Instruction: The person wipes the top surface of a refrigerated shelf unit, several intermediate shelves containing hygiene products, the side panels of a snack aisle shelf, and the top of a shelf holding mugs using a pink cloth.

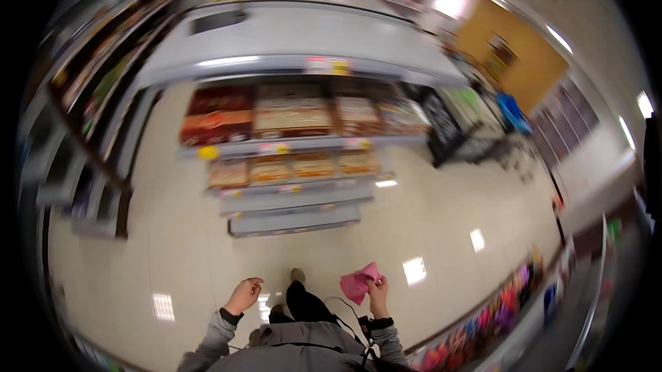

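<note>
A crumpled pink cloth (pixel 360 282) is pinched in the fingers of my right hand (pixel 378 292), held out in front of my body over the floor. My left hand (pixel 245 295) is raised at the other side, its fingers loosely curled; whether they touch one another is hard to tell, and no object shows in them. Ahead of both hands stands a tiered shop shelf (pixel 305 69) with a bare white top surface. Boxed goods (pixel 292 113) and smaller packs (pixel 269 171) sit on its lower tiers.
Stocked shelving (pixel 98 93) runs along the left. A black crate (pixel 445 124) and a cart with a blue item (pixel 512 113) stand at the right. Colourful packaged goods (pixel 486 320) line a low shelf at the lower right. The tiled floor (pixel 429 217) reflects lights.
</note>
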Available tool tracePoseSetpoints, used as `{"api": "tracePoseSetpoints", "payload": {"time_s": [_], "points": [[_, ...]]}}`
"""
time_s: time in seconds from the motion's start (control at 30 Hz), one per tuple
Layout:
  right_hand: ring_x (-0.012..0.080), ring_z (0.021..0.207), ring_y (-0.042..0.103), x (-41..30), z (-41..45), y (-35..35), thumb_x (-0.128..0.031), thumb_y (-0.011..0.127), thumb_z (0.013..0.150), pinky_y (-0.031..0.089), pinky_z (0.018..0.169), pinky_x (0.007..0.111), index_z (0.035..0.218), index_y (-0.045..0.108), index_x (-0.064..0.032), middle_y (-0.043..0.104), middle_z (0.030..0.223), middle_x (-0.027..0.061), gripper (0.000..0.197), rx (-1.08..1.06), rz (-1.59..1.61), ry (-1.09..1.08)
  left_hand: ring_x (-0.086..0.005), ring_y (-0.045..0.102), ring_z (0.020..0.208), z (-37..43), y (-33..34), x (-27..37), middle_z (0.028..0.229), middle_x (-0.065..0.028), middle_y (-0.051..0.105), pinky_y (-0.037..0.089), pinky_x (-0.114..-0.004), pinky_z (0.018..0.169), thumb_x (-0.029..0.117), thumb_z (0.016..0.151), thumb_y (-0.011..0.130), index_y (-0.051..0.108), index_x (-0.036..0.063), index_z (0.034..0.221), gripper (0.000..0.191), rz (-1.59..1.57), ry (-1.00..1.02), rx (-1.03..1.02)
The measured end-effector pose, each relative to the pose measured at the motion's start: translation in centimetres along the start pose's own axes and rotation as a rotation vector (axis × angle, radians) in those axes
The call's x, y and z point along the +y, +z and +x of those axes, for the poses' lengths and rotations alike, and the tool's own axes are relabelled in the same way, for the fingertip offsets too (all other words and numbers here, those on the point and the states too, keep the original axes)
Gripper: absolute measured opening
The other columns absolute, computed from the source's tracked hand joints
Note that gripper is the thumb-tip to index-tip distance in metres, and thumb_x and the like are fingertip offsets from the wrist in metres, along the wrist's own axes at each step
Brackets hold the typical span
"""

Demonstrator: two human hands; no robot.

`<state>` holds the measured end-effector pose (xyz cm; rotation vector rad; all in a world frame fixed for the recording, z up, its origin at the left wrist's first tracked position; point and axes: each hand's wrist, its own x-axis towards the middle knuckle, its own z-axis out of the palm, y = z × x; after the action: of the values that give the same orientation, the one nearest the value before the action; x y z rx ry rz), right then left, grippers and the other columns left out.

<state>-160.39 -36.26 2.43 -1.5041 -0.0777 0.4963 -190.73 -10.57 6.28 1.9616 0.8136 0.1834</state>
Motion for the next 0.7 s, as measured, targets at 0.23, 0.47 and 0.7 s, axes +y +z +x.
{"api": "tracePoseSetpoints", "payload": {"time_s": [0.23,0.47,0.7], "points": [[0.0127,0.073,0.056,4.9,-9.2,-25.6,-0.003,0.068,0.074,0.046,0.063,0.026,0.095,0.051,-0.0012,0.058,0.082,0.0057,0.027,0.824,-0.105,-0.14,-0.0285,0.062,0.07,8.2,13.5,13.0,0.08,-0.019,0.063,0.05,-0.035,0.065,0.007,0.083,0.052,0.062,-0.0001,0.102,0.023,0.046,0.331,-0.341],[0.016,0.067,0.051,4.5,-12.2,-37.6,-0.003,0.067,0.071,0.045,0.061,0.031,0.085,0.051,0.0022,0.056,0.076,0.0058,0.022,1.118,-0.324,-0.145,-0.029,0.063,0.077,13.5,29.4,19.9,0.087,-0.0184,0.064,0.05,-0.037,0.07,0.009,0.085,0.05,0.063,0.0005,0.102,0.022,0.098,0.41,-0.613],[0.0186,0.078,0.061,-1.8,-9.7,-45.8,-0.007,0.068,0.072,0.049,0.068,0.031,0.094,0.057,0.0023,0.065,0.086,0.0102,0.027,1.195,-0.208,0.087,-0.0295,0.062,0.08,19.1,42.7,31.2,0.092,-0.0181,0.064,0.05,-0.035,0.071,0.007,0.085,0.053,0.061,0.0012,0.105,0.023,0.086,0.591,-0.811]]}}
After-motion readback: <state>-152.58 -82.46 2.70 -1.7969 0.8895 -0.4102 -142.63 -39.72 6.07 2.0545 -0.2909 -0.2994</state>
